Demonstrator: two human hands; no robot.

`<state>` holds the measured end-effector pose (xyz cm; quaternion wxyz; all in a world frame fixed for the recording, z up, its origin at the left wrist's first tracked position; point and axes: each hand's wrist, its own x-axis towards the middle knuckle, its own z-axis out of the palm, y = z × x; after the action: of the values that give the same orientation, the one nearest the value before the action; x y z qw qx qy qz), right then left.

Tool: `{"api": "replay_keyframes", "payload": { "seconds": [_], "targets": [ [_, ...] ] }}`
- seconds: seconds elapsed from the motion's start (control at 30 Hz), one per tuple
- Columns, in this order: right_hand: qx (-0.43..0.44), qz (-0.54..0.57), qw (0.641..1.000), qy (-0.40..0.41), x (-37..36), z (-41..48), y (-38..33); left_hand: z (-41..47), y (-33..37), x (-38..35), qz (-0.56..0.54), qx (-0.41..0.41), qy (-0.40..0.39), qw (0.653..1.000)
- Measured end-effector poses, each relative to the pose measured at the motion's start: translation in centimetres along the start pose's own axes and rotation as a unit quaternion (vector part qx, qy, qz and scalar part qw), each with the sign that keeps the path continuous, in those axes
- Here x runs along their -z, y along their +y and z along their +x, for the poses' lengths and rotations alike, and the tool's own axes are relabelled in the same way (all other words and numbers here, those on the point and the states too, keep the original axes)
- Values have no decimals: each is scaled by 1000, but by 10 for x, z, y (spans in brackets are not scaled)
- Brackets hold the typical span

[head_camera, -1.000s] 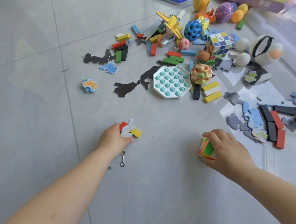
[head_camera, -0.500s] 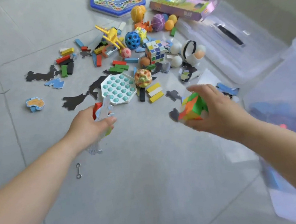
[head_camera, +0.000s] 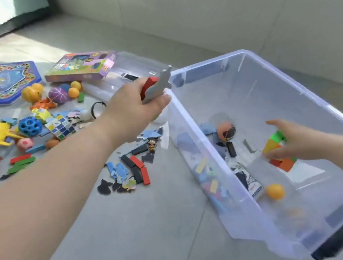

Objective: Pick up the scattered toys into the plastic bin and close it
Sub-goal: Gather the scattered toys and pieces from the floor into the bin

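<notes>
The bin (head_camera: 214, 80) holds a ball (head_camera: 275, 191) and card box (head_camera: 253, 184). My left fingers (head_camera: 160, 103) pinch a block (head_camera: 149, 83); my right fingers (head_camera: 274, 122) spread by the cube (head_camera: 274, 141).

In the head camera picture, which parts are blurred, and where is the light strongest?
Head view: the right hand and the colourful cube at it are smeared by motion, so the grip is unclear; the left hand holding a red block is sharper; sunlight is brightest on the floor at upper left; toys behind the plastic bin's clear near wall look hazy.
</notes>
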<state>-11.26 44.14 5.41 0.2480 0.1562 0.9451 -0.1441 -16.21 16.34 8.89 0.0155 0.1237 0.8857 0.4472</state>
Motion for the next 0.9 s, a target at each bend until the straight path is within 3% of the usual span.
{"api": "replay_keyframes", "payload": {
  "seconds": [0.1,0.2,0.33,0.47,0.57,0.8,0.9],
  "targets": [
    [-32,-91,990,-105,-25,15,39,29,41,-38,22,-87,-18,996],
    [-37,-129,980,-149,-33,26,51,47,66,-83,102,-158,-75,979],
    [-24,-195,961,-193,-36,34,52,56,70,-136,250,-128,-167,945],
    [-16,-228,936,-268,-34,31,53,49,45,-149,372,-43,-293,880],
    [-1,-242,926,-289,-33,28,52,44,26,-135,398,-54,-262,877],
    [0,-229,951,-210,-34,28,48,7,-17,-93,287,-247,-85,922],
    [-8,-193,974,-119,-29,25,43,-18,-41,-76,247,-207,-57,945]
  ]
}}
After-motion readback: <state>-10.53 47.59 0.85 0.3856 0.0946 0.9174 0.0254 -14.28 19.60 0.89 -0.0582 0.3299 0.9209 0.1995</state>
